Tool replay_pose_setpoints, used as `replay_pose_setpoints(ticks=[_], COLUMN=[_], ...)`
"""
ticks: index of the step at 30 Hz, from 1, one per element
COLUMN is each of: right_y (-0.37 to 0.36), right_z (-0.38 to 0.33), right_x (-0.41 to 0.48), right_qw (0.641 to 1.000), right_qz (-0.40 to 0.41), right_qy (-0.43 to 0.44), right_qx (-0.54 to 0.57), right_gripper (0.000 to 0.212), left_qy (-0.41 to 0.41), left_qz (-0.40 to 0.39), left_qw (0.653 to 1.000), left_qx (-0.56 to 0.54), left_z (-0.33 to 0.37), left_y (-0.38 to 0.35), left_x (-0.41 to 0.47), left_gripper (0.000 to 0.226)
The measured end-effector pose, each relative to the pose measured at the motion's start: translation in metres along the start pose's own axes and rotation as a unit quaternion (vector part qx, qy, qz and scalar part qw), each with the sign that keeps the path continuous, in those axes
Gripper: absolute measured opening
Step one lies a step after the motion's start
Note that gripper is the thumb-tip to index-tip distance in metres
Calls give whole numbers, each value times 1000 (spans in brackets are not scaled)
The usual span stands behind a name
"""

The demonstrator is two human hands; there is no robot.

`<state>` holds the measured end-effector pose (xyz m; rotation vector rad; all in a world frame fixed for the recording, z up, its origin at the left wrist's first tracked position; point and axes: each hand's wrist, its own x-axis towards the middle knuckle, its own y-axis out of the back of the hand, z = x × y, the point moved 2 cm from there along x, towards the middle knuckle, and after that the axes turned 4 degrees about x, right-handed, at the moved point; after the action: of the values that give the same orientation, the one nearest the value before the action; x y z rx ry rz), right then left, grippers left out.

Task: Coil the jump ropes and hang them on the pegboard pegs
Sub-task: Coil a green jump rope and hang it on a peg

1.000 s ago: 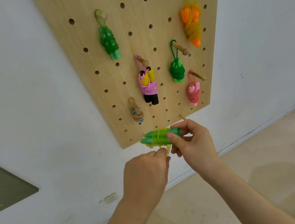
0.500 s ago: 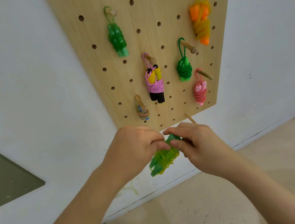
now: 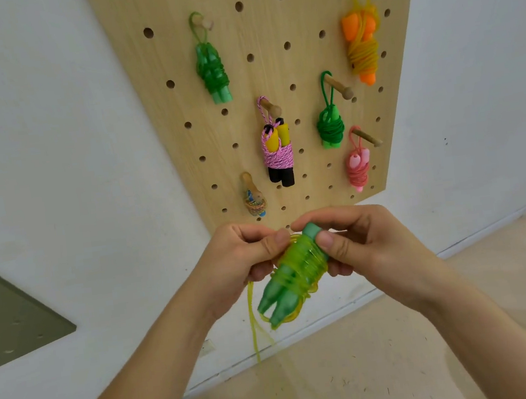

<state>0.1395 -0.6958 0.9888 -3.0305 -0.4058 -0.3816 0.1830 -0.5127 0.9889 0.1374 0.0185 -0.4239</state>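
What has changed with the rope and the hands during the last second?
The bundle swung from level to handles pointing down-left. The left hand rose from below it and now grips its wound part; the right hand kept pinching the upper end. Loose cord hangs below. The hung ropes on the pegboard stayed put.

1. The left hand (image 3: pixel 245 260) and the right hand (image 3: pixel 358 244) held a jump rope (image 3: pixel 296 271) between them, just below the pegboard (image 3: pixel 299 14).
2. Its two green handles lay side by side, tilted, with yellow cord wound round their middle.
3. The right hand pinched the handles' upper end; the left hand pinched the cord at the wrap.
4. A loose cord tail (image 3: pixel 252 315) hung down under the left hand.
5. Six bundles hung on pegs: a light green rope (image 3: pixel 211 70), an orange rope (image 3: pixel 362 43), a pink-and-black rope (image 3: pixel 278 155), a dark green rope (image 3: pixel 330 126), a coral rope (image 3: pixel 357 165) and a small multicoloured rope (image 3: pixel 254 200).
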Motion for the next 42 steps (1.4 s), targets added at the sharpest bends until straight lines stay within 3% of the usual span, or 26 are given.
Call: replay_pose_setpoints(ticks=[2,5,8,10,13,17,20,24,28,30,34,36,39,42], right_y=[-3,-11,-18,-20,-19,-22,-21,-18,-5,4,2,3,11,15], right_z=[6,17,25,31,38,38,40,49,55,54,42,34,20,2], right_x=[3,8,12,14,16,17,20,19,16,15,14,15,13,4], right_qw=[998,984,965,965,964,957,950,967,940,919,901,897,909,961], right_qz=[-3,14,72,131,202,202,216,254,243,226,151,120,83,7], right_qy=[-6,-21,-39,-45,-39,-42,-41,-13,43,61,93,97,82,32], right_qx=[55,177,248,224,171,206,221,-6,-238,-317,-397,-414,-399,-276], right_gripper=[22,21,20,19,18,17,15,21,26,25,25,25,23,21], left_qy=[25,46,23,19,-10,-66,-117,-74,-3,15,-48,-72,-56,-43], left_qz=[15,57,84,150,206,240,237,163,146,128,94,91,106,90], left_qw=[998,987,981,982,977,959,921,858,884,875,772,786,865,931], left_qx=[-63,-143,-172,-116,49,138,288,481,444,466,627,608,488,352], left_z=[-11,-21,-34,-43,-49,-44,-44,-34,-18,-5,17,24,27,31], left_y=[-3,-17,-32,-37,-40,-32,-34,-35,-22,-16,-14,-11,4,12], left_x=[1,-1,-2,-7,-14,-21,-27,-34,-43,-46,-46,-44,-35,-24], left_gripper=[42,8,14,7,21,14,19,32,17,19,25,22,5,18])
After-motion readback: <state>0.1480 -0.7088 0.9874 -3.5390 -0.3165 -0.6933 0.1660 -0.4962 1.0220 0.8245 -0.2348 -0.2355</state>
